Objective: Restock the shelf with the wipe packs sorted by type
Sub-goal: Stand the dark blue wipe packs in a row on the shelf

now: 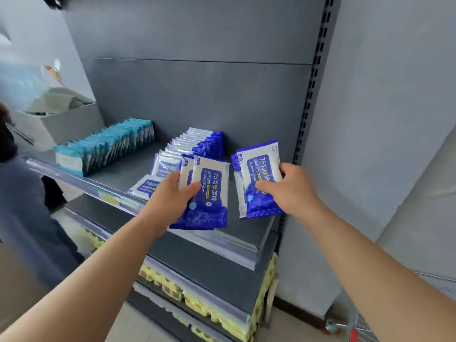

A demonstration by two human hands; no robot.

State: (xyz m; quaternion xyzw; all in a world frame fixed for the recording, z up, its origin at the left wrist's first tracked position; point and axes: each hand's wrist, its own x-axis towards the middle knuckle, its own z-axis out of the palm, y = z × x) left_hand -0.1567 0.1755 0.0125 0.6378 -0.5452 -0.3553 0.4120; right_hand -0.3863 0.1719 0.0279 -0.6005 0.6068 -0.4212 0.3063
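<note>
Head view. The left hand point(170, 196) grips a small fan of blue alcohol wipe packs point(209, 193), thumb across the front pack, fingers point(172, 177) clenched behind; the right hand point(288, 188) grasps a second bundle of blue packs point(259, 174) in the same way. Both bundles are held just above the right part of the shelf point(138, 166), in front of an upright blue row point(197, 144) that runs back to the rear panel. One blue pack lies flat point(148, 186) near the shelf's front edge, beside the left hand. A separate teal row point(106, 144) stands well apart to the left.

Risks, as judged: the fanned packs are pinched loosely, so one may slide out and fall past the front rail point(217, 239). Setting either bundle down carelessly could push the front packs of the blue row over, since several already lean. The flat pack may block the row's front. Mixing types appears unlikely, as both bundles look the same blue kind.
</note>
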